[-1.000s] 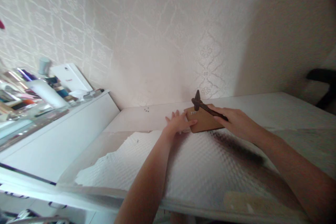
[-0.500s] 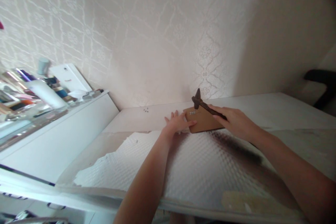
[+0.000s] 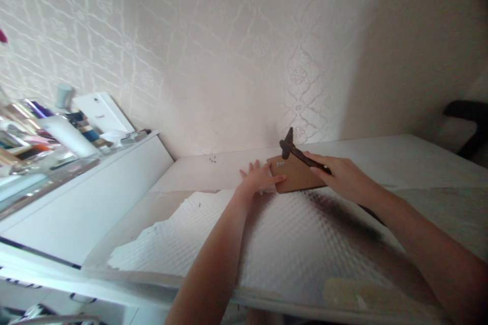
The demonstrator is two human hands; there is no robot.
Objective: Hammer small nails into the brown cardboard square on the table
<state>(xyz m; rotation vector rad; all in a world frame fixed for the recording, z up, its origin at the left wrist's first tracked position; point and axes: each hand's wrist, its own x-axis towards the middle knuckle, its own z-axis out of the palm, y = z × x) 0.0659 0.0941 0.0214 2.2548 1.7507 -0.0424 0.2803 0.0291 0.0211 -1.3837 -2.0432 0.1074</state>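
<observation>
A hammer (image 3: pixel 295 150) with a dark head and handle is in my right hand (image 3: pixel 345 175), its fingers wrapped round the handle. The hammer head is raised just above the back edge of a flat brown board (image 3: pixel 301 176). On the board's upper left part is a short row of small silvery bits (image 3: pixel 281 164), too small to name surely. My left hand (image 3: pixel 259 177) holds the board's left edge, with the thumb on its face and the outer fingers spread on the table. Several tiny metal pieces (image 3: pixel 212 159) lie on the table to the left.
A white textured mat (image 3: pixel 282 244) with a torn left edge covers part of the table (image 3: pixel 381 160). To the left stands a white cabinet (image 3: pixel 102 198) topped with bottles and a white box (image 3: pixel 102 114). A patterned wall is behind; a dark chair part (image 3: pixel 468 117) shows at right.
The hammer head has shifted very slightly to the right. Both hands and the board stay almost where they were.
</observation>
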